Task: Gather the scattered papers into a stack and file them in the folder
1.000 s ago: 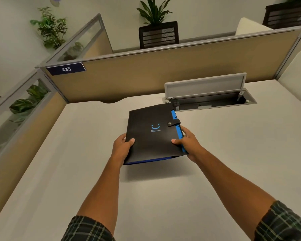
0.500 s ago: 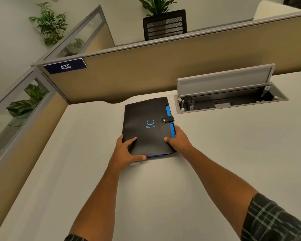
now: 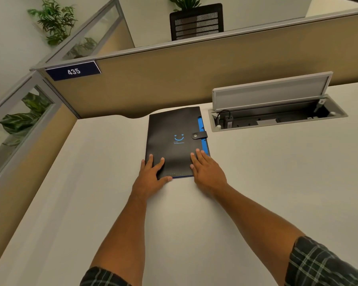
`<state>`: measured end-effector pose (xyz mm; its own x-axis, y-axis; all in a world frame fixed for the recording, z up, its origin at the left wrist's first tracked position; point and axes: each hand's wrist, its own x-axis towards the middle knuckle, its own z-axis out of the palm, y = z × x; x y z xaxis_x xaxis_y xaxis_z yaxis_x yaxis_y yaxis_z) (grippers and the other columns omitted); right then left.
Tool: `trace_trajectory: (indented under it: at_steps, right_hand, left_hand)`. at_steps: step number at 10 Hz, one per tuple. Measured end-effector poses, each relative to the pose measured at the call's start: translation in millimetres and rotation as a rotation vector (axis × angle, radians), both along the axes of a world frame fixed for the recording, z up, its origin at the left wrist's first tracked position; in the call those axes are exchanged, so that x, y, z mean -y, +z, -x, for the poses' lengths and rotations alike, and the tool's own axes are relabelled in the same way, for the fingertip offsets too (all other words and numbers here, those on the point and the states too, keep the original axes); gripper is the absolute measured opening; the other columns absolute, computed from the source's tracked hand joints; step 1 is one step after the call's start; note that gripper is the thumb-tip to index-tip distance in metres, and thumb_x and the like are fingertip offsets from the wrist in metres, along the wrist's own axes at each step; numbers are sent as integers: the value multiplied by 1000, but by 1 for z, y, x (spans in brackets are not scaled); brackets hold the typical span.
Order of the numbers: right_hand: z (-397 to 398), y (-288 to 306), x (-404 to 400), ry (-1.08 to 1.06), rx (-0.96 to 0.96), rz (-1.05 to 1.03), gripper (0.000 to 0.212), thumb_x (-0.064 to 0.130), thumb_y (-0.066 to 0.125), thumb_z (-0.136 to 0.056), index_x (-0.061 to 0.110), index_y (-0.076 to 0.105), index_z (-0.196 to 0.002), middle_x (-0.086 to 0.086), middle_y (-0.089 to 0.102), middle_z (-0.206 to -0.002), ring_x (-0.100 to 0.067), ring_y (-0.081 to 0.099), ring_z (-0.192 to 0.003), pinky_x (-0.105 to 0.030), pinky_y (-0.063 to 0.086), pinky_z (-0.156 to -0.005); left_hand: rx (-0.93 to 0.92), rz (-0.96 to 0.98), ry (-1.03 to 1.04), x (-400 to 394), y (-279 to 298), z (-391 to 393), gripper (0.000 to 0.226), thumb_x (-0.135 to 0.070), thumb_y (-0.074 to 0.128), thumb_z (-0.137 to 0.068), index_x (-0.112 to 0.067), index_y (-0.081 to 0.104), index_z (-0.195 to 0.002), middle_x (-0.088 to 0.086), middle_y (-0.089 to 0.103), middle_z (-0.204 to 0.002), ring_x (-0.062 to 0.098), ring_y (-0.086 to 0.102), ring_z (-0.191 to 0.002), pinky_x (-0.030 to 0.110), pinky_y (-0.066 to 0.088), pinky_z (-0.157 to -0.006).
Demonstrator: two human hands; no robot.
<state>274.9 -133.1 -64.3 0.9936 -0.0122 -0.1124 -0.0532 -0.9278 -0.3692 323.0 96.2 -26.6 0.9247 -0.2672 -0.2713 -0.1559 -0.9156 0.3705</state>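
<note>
Pressing flat with both grips wide, the left hand [image 3: 151, 174] and right hand [image 3: 207, 170] are steadying the closed folder [image 3: 174, 133] near the worktop's [image 3: 277, 182] far edge.

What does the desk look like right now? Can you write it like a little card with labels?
folder: black folder with a blue smiley, lying flat on the desk
strap: snapped shut over the blue edge
left hand: left hand flat on the near left corner
right hand: right hand flat on the near right corner
loose papers: none in view
behind: open cable tray, sign reading 435
</note>
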Motion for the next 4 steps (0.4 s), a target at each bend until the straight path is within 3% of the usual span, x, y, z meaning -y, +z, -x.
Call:
trace_trajectory:
  at_steps: [1, 2, 3, 4]
  right_hand:
    - [0, 6, 8, 53, -42, 40, 61, 46, 17, -111, 20, -2, -164, -2, -6, -173, -21, -6, -159, -34, 2, -126]
    - [10, 17, 19, 63, 18, 93, 64, 50, 19, -110, 20, 0, -164, -3, -4, -173, -22, -3, -159, -35, 4, -126]
    - [33, 23, 40, 52, 144, 140, 67, 52, 22, -109, 19, 2, -164, -4, 1, -173, -22, 0, -159, -33, 1, -124]
    - [68, 33, 70, -18, 208, 178, 69, 55, 19, -108, 18, 2, -164, -3, 0, -173, -20, -2, -159, -32, -4, -122]
  left_hand:
    - [5, -105, -29, 5, 4, 5, 84, -66, 52, -94, -38, 11, -162, 0, -8, -171, 31, -10, -157, 52, 13, -124]
    - [132, -207, -47, 13, 11, 18, 85, -71, 40, -96, -28, 11, -163, 4, -2, -172, 29, -4, -158, 46, -2, -125]
    - [339, -158, -19, 26, 14, 49, 82, -65, 38, -99, -18, 17, -163, 4, 12, -171, 24, 5, -158, 43, -1, -126]
    - [432, -93, -24, 46, 13, 84, 80, -60, 38, -100, -13, 19, -162, 5, 17, -170, 25, 8, -158, 42, 1, -128]
